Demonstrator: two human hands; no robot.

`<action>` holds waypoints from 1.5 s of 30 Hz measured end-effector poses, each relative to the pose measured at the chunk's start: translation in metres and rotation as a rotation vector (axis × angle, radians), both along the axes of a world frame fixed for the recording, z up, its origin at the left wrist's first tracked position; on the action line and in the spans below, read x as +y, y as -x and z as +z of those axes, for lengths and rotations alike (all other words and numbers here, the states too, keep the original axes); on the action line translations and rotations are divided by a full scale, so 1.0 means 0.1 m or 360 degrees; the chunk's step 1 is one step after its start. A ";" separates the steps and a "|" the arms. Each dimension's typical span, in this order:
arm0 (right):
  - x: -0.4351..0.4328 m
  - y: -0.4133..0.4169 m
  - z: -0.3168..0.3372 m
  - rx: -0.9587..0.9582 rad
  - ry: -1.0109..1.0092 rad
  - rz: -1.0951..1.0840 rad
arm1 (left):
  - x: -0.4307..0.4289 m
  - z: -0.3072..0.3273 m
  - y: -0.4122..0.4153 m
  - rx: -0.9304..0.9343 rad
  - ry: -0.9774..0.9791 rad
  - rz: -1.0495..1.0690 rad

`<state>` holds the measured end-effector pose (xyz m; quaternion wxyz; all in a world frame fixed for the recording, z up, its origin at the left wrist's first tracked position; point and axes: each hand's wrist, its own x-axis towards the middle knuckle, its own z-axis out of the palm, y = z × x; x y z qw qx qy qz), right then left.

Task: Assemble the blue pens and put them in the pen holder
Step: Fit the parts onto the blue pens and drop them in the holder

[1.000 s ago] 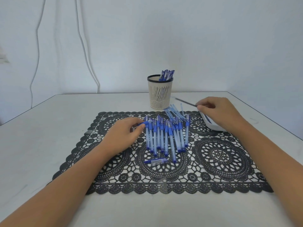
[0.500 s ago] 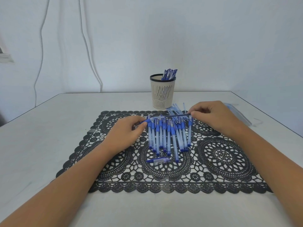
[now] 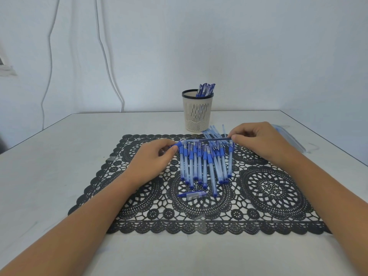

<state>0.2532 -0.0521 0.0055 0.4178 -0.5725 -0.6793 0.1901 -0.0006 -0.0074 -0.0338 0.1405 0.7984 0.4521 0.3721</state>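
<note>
pinching refill (image 3: 214, 139) — right hand (image 3: 260, 143) curled

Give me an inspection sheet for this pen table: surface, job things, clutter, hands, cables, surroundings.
Surface: white table with a black lace mat on it.
Job's things: row of pen barrels on the mat; thin refills behind them; one loose cap in front; pen holder beyond the mat, a few pens standing in it.
Clutter: clear plastic tray near the table's right edge.
Hands: left hand grips the held barrel by its blue end; right hand pinches a dark refill in line with it.
Cables: two white cables hang down the wall.
Surroundings: plain white wall; nothing else seen.
</note>
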 end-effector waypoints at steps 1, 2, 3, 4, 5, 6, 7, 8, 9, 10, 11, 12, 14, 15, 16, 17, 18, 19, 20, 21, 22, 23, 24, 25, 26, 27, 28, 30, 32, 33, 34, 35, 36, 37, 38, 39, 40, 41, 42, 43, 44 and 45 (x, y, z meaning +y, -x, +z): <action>0.00 0.00 0.00 -0.0007 0.0007 0.0008 | 0.00 0.00 0.00 0.0006 -0.0001 0.0001; 0.00 0.00 0.00 -0.0019 0.0016 0.0014 | 0.00 0.00 0.01 0.0019 -0.0008 0.0000; 0.00 0.00 0.00 -0.0030 0.0030 0.0018 | 0.00 0.00 0.01 0.0036 -0.0020 -0.0003; 0.00 -0.01 0.01 -0.0034 0.0041 0.0023 | 0.00 0.00 0.02 0.0057 -0.0038 -0.0012; -0.01 -0.01 0.01 -0.0031 0.0052 0.0029 | 0.00 0.00 0.02 0.0086 -0.0065 -0.0029; -0.01 -0.02 0.01 -0.0026 0.0063 0.0036 | 0.00 0.00 0.03 0.0125 -0.0100 -0.0056; -0.01 -0.03 0.02 -0.0024 0.0075 0.0044 | 0.00 0.01 0.03 0.0174 -0.0148 -0.0095; -0.02 -0.04 0.02 -0.0033 0.0085 0.0057 | 0.00 0.01 0.04 0.0226 -0.0200 -0.0141; -0.02 -0.04 0.02 -0.0042 0.0099 0.0080 | 0.00 0.01 0.03 0.0274 -0.0244 -0.0186; -0.03 -0.02 0.01 -0.0052 0.0122 0.0111 | 0.00 0.00 0.02 0.0311 -0.0272 -0.0223; -0.04 0.00 0.01 -0.0065 0.0155 0.0147 | -0.01 0.00 0.01 0.0338 -0.0290 -0.0248; -0.05 0.05 -0.01 -0.0071 0.0186 0.0181 | -0.02 0.00 -0.01 0.0355 -0.0306 -0.0266; -0.06 0.19 -0.05 0.0003 0.0220 0.0218 | -0.05 0.00 -0.06 0.0371 -0.0331 -0.0291; -0.06 0.27 -0.08 0.0075 0.0214 0.0223 | -0.06 0.00 -0.07 0.0374 -0.0334 -0.0302; -0.05 0.33 -0.11 0.0164 0.0204 0.0230 | -0.07 0.00 -0.09 0.0365 -0.0333 -0.0312; -0.05 0.39 -0.14 0.0264 0.0206 0.0247 | -0.07 0.00 -0.10 0.0344 -0.0328 -0.0319; -0.06 0.44 -0.16 0.0350 0.0222 0.0266 | -0.08 0.01 -0.11 0.0314 -0.0322 -0.0321; -0.07 0.47 -0.16 0.0418 0.0252 0.0290 | -0.08 0.01 -0.12 0.0283 -0.0317 -0.0319; -0.07 0.48 -0.16 0.0473 0.0286 0.0306 | -0.09 0.02 -0.12 0.0259 -0.0312 -0.0316; -0.07 0.47 -0.16 0.0512 0.0311 0.0313 | -0.09 0.02 -0.12 0.0238 -0.0310 -0.0314; -0.07 0.46 -0.16 0.0518 0.0320 0.0311 | -0.10 0.02 -0.13 0.0224 -0.0307 -0.0316; -0.06 0.45 -0.16 0.0495 0.0317 0.0304 | -0.10 0.02 -0.13 0.0218 -0.0301 -0.0315; -0.06 0.44 -0.15 0.0469 0.0312 0.0299 | -0.10 0.02 -0.13 0.0219 -0.0294 -0.0315; -0.06 0.44 -0.15 0.0465 0.0311 0.0305 | -0.10 0.02 -0.13 0.0220 -0.0286 -0.0315; -0.07 0.44 -0.15 0.0475 0.0315 0.0320 | -0.10 0.01 -0.13 0.0222 -0.0281 -0.0316; -0.07 0.45 -0.15 0.0492 0.0321 0.0337 | -0.11 0.02 -0.13 0.0225 -0.0276 -0.0319; -0.07 0.45 -0.14 0.0514 0.0326 0.0347 | -0.11 0.02 -0.13 0.0229 -0.0272 -0.0320; -0.06 0.44 -0.14 0.0560 0.0330 0.0332 | -0.10 0.02 -0.12 0.0234 -0.0273 -0.0296; -0.07 0.43 -0.13 0.0423 0.0282 0.0248 | -0.08 0.03 -0.10 0.0221 -0.0265 -0.0236; -0.08 0.42 -0.13 0.0242 0.0235 0.0213 | -0.07 0.03 -0.09 0.0208 -0.0256 -0.0206; -0.09 0.41 -0.12 0.0046 0.0200 0.0224 | -0.06 0.03 -0.08 0.0195 -0.0247 -0.0179; -0.12 0.42 -0.11 -0.0133 0.0187 0.0281 | -0.06 0.04 -0.07 0.0183 -0.0237 -0.0157; -0.14 0.43 -0.09 -0.0281 0.0195 0.0368 | -0.06 0.04 -0.06 0.0169 -0.0229 -0.0143; -0.17 0.45 -0.09 -0.0408 0.0212 0.0464 | -0.06 0.04 -0.06 0.0157 -0.0223 -0.0135; -0.19 0.48 -0.09 -0.0517 0.0229 0.0553 | -0.06 0.04 -0.06 0.0153 -0.0216 -0.0129; -0.21 0.51 -0.10 -0.0607 0.0242 0.0625 | -0.06 0.04 -0.05 0.0159 -0.0210 -0.0127; -0.21 0.53 -0.11 -0.0672 0.0249 0.0678 | -0.06 0.04 -0.06 0.0174 -0.0204 -0.0126; -0.21 0.55 -0.13 -0.0722 0.0247 0.0708 | -0.06 0.04 -0.06 0.0191 -0.0201 -0.0128; -0.21 0.57 -0.15 -0.0763 0.0245 0.0718 | -0.06 0.04 -0.06 0.0202 -0.0198 -0.0132; -0.20 0.58 -0.16 -0.0793 0.0243 0.0720 | -0.06 0.03 -0.06 0.0204 -0.0198 -0.0134; -0.20 0.58 -0.17 -0.0813 0.0245 0.0719 | -0.06 0.03 -0.06 0.0200 -0.0201 -0.0136; -0.20 0.59 -0.17 -0.0825 0.0242 0.0717 | -0.06 0.03 -0.07 0.0197 -0.0206 -0.0137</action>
